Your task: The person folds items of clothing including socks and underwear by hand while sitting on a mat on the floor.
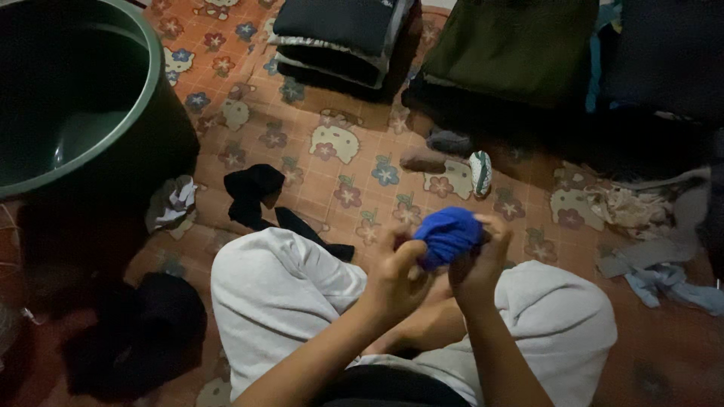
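A bright blue piece of cloth, bunched into a ball, sits between my two hands above my knees. My left hand grips its left side with the fingers curled in. My right hand closes on its right side. My legs in light grey trousers are folded under the hands. Just ahead on the floor lie a black sock-like garment, a brown rolled piece, a grey one and a small white and green roll.
A large dark green tub stands at the far left. Folded clothes are stacked at the top: a dark pile and an olive pile. Loose pale cloths lie at the right, a dark heap at the lower left, on a flowered mat.
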